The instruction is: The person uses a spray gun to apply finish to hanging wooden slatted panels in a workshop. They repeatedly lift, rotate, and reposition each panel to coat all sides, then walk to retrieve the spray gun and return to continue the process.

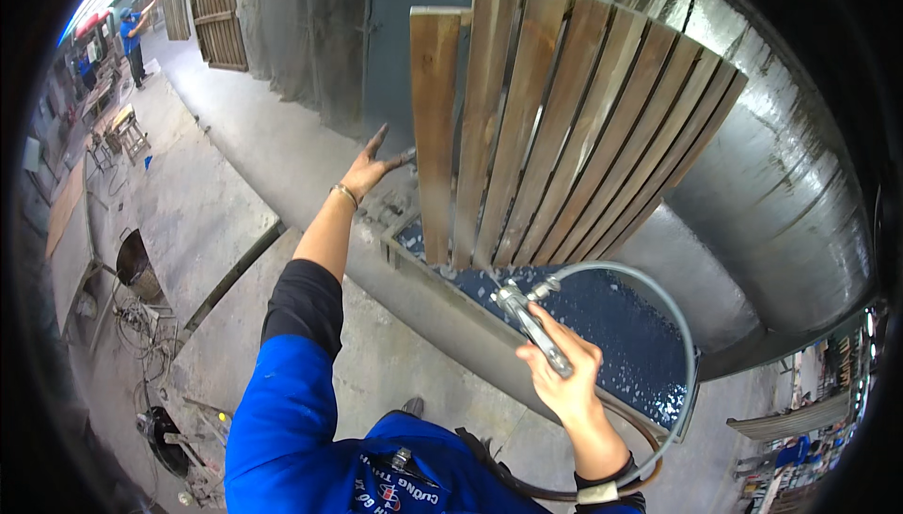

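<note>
Over a wet spray booth, a person held a spray gun (529, 319) toward a slatted wooden panel (555, 124).

At the panel's left edge, the left hand (372, 168) rested with fingers spread wide, steadying the upright brown slats; the right hand (562, 368) had its fingers wrapped around the metal gun's handle, nozzle pointing up at the panel's foot, a grey hose (679, 326) looping from it round to the right. Beneath the panel lay a trough of dark blue water (628, 331) flecked with foam, backed by a grey curved metal wall (790, 194). Bare concrete floor (198, 204) stretched left, with cables and dark buckets. More slatted panels (221, 15) leaned far off, near a distant person in blue (132, 34). White lettering on the blue shirt was partly cut off; the frame's rim was black.
</note>
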Motion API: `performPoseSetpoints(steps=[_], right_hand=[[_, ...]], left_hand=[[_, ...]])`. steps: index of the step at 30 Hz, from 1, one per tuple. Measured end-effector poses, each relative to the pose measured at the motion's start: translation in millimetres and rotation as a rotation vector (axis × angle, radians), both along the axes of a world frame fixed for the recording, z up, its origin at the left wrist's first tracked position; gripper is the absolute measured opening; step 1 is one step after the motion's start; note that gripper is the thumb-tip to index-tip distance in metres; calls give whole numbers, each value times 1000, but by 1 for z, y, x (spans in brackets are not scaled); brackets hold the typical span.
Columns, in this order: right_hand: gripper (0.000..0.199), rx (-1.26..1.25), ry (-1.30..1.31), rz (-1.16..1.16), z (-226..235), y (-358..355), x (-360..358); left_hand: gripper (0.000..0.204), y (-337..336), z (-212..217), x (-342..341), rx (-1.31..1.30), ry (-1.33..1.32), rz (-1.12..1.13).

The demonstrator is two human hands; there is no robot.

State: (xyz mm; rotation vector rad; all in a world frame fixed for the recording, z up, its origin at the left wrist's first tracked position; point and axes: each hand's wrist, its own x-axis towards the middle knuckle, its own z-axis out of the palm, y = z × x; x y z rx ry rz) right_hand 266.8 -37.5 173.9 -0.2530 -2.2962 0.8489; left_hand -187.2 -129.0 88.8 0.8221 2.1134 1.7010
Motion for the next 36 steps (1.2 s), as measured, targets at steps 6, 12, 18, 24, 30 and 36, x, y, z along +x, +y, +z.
performPoseSetpoints(steps=[6,12,18,24,30,36], right_hand=[[48,-196,-303,-174,-93,14,-29],[48,-282,-326,-205,-77,24,-23],[52,-158,-29,-151,-53,29,15],[53,-187,-175,-236,-50,44,27],[94,-73,400,-349,38,58,73],[99,-65,452,-372,45,73,98]], left_hand=[[85,1,-16,-20,129,-53,-63],[67,24,-47,-41,222,-174,-106],[66,37,-59,-73,-84,138,181],[59,32,-58,-88,-112,319,274],[67,27,-66,-96,-150,160,276],[70,25,-74,-94,-115,19,345]])
